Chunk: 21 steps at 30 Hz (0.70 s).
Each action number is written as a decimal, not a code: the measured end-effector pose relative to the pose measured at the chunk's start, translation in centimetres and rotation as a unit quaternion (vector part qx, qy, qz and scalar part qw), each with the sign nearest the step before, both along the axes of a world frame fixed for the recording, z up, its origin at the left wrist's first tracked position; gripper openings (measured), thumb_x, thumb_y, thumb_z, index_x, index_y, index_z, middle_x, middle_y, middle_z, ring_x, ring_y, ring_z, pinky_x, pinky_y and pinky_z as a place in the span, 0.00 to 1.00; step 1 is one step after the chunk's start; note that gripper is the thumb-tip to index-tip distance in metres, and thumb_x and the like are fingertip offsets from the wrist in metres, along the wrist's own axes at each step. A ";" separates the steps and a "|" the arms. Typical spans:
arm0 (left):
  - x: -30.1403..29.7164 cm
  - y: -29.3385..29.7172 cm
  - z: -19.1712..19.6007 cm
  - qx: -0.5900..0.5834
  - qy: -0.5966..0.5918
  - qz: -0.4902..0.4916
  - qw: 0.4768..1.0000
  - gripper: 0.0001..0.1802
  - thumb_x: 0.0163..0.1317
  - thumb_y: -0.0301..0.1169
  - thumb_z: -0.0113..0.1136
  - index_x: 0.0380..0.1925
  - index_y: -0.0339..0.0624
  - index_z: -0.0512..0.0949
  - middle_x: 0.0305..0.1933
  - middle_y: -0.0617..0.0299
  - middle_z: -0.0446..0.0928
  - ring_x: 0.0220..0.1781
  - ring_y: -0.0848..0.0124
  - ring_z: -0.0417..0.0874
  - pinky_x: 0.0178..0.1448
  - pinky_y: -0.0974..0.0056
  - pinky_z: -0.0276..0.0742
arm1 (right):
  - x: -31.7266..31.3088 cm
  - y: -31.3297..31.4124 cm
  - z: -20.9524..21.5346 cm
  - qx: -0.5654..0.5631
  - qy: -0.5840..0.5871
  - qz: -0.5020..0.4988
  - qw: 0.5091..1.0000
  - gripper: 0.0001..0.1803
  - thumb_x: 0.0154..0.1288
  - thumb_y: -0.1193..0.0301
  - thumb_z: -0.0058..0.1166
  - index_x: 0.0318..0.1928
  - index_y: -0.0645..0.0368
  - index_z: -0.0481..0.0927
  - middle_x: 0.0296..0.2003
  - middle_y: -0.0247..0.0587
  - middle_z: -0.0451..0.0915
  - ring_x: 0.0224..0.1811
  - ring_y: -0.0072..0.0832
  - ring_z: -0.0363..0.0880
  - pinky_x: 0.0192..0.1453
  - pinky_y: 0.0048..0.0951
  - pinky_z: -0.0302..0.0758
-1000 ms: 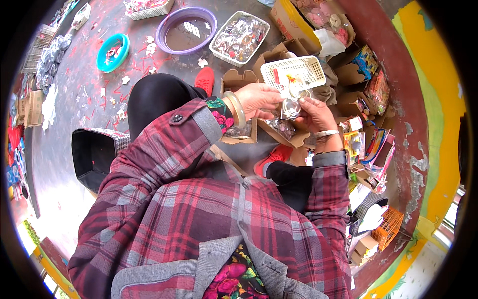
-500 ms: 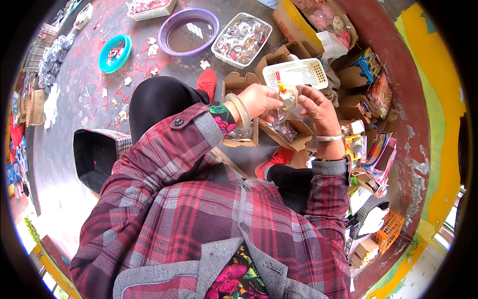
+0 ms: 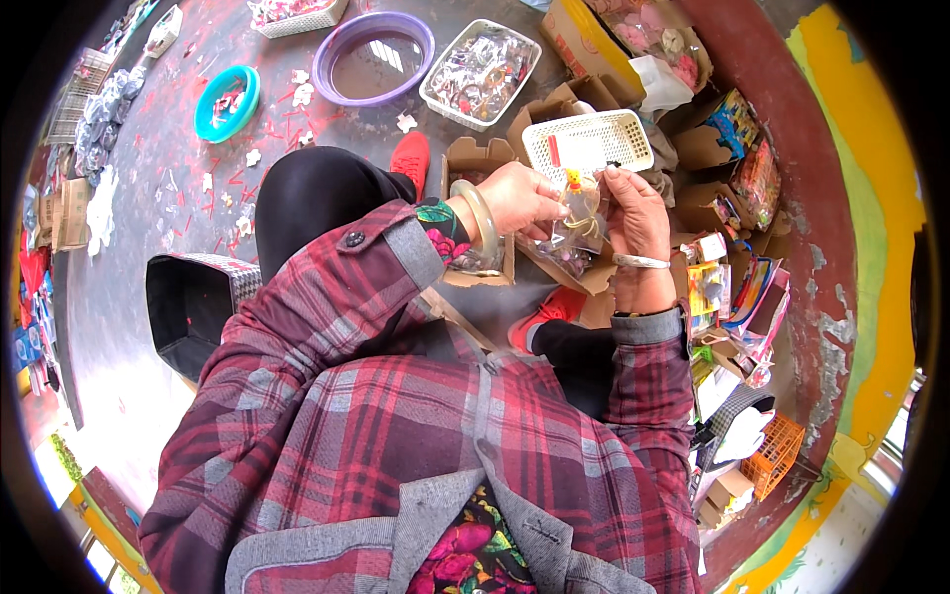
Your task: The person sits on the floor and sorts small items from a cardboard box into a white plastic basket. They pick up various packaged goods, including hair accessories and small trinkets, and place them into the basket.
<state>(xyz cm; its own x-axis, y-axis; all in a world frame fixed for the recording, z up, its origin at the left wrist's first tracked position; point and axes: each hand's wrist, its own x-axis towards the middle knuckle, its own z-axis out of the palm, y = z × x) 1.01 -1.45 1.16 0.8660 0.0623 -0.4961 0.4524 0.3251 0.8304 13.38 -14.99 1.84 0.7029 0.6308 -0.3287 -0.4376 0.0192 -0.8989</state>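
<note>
A purple basin (image 3: 321, 65) is set at eleven o'clock, a turquoise bowl (image 3: 243, 127) at ten, and a black bin (image 3: 239, 284) with a checked side at nine, while an orange crate (image 3: 776, 455) is seen at four o'clock.

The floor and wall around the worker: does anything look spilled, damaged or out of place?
Yes: thin red bits and white pieces lie scattered on the dark floor near the turquoise basin, loose rather than contained. At the right, the dark red wall has pale patches, as if its paint had peeled.
</note>
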 end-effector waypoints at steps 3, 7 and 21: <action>-0.2 0.0 -0.1 -0.057 -0.021 0.027 0.998 0.12 0.54 0.33 0.59 0.35 0.37 0.76 0.30 0.61 0.77 0.26 0.76 0.77 0.32 0.73 0.76 | 0.0 0.0 0.1 0.015 -0.007 -0.008 1.000 0.08 0.56 0.69 0.56 0.31 0.63 0.78 0.24 0.30 0.76 0.23 0.14 0.67 0.27 0.15 0.61; 0.1 0.9 1.0 -0.056 -0.051 0.092 0.993 0.15 0.53 0.36 0.60 0.37 0.37 0.76 0.30 0.62 0.77 0.25 0.79 0.77 0.28 0.75 0.73 | 0.5 -0.3 1.1 0.015 -0.032 -0.005 0.999 0.08 0.56 0.70 0.56 0.31 0.63 0.78 0.24 0.30 0.76 0.26 0.15 0.69 0.30 0.15 0.64; 0.3 0.6 -0.7 0.082 -0.216 0.135 0.963 0.08 0.58 0.29 0.54 0.32 0.35 0.77 0.29 0.66 0.77 0.29 0.83 0.74 0.32 0.77 0.70 | -0.2 0.0 0.8 -0.002 -0.139 0.032 0.990 0.08 0.58 0.69 0.53 0.30 0.63 0.79 0.23 0.31 0.76 0.26 0.15 0.70 0.30 0.16 0.65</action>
